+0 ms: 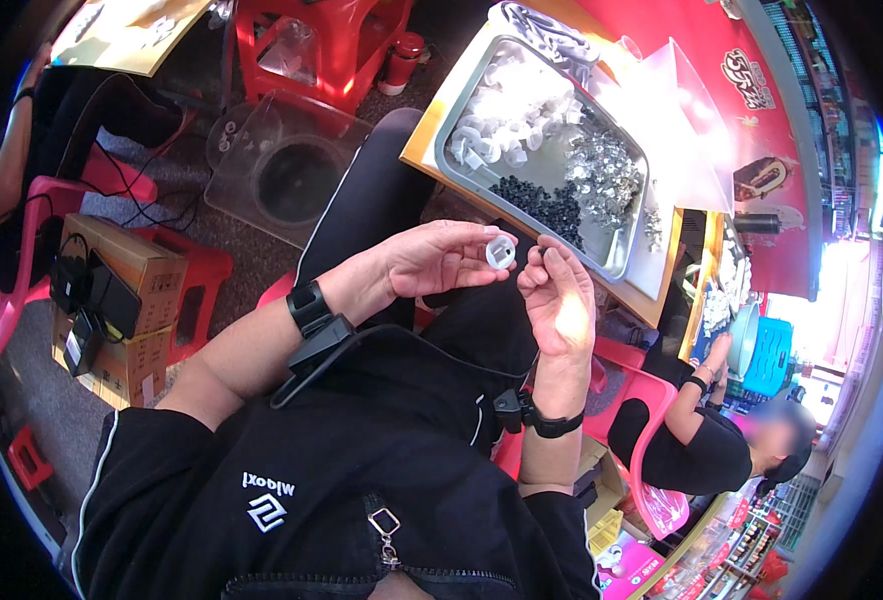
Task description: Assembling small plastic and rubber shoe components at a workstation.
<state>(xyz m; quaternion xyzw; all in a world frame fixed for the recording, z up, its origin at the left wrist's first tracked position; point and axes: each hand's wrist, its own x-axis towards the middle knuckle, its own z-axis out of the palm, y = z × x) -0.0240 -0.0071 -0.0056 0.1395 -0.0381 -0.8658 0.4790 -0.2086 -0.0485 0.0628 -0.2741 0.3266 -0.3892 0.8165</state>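
Between the fingertips of my left hand (pixel 430 262) is a small round translucent white plastic piece (pixel 501 253), its hollow side showing. Close beside it, my right hand (pixel 562 300) pinches a tiny dark piece (pixel 543 250), too small to make out fully. The two pieces are apart, held over my lap. Just beyond my hands a metal tray (pixel 552 162) carries translucent white plastic pieces (pixel 512 100) at the far left, small black pieces (pixel 540 205) at the near side, and shiny silvery pieces (pixel 607 175) to the right.
The tray lies on a wooden-edged table (pixel 420 150). On the floor at left are a clear plastic bin (pixel 237 190), a cardboard box (pixel 147 290) and a red stool (pixel 307 40). Another person (pixel 707 440) sits at the right, near a blue basket (pixel 770 355).
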